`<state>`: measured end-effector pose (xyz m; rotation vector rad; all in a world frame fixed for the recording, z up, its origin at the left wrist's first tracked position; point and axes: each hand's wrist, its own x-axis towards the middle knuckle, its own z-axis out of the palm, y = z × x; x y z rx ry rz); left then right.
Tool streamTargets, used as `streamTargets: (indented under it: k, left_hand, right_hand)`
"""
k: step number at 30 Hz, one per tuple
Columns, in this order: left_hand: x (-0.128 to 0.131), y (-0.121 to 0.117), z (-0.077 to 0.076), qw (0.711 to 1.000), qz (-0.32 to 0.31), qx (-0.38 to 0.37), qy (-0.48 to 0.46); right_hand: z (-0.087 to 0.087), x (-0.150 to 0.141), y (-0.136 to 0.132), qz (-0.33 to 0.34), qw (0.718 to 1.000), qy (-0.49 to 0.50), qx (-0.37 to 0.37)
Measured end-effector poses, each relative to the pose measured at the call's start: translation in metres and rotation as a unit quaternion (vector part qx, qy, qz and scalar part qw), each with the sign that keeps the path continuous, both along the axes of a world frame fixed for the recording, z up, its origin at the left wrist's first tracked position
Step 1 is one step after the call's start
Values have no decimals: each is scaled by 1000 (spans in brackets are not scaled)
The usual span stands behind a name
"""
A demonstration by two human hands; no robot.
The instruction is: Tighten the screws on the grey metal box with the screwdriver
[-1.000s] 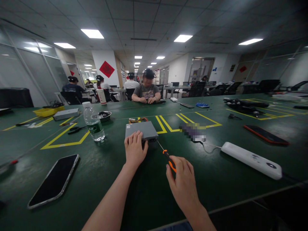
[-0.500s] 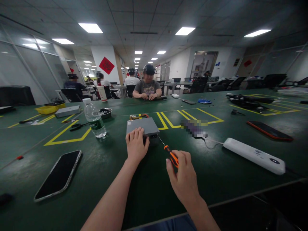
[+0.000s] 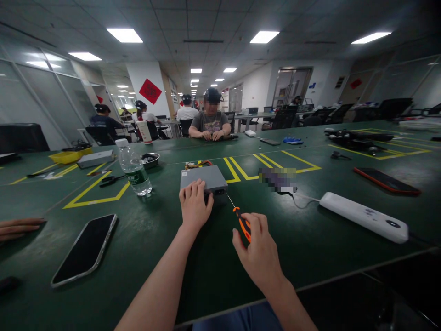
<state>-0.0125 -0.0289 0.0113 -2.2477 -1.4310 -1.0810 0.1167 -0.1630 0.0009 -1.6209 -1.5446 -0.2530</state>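
A grey metal computer power supply [image 3: 213, 176] lies on the green table, its bundle of coloured wires [image 3: 198, 164] at the back. My left hand [image 3: 195, 202] rests over its near left edge, fingers on top and thumb down along the front side, holding it. In my right hand [image 3: 257, 243] is an orange and black screwdriver [image 3: 244, 225]. Its shaft points up and left, with the tip at the power supply's near right corner. The fingers lie along the handle, while the thumb stands a little away from it. What the tip touches is too small to make out.
A water bottle [image 3: 133, 171] and a metal bowl [image 3: 150, 159] stand left of the power supply. One phone [image 3: 86, 250] lies near left; a white power strip [image 3: 363, 217] lies right. Another person's hand [image 3: 20, 227] rests at the left edge. A person [image 3: 210, 122] sits opposite.
Another person's hand has come into view at the left edge. My right hand and the screwdriver handle have shifted slightly left. My left hand stays on the power supply.
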Motion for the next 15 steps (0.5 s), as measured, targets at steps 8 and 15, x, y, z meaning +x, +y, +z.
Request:
streamTargets:
  k: [8,15]
  left_hand:
    - [0,1,-1,1000,5,5,2]
    - [0,1,0,1000,7,1,5]
  right_hand:
    - [-2,3,3,5,997,-12,74]
    - [0,7,1,-7,1000,16,15]
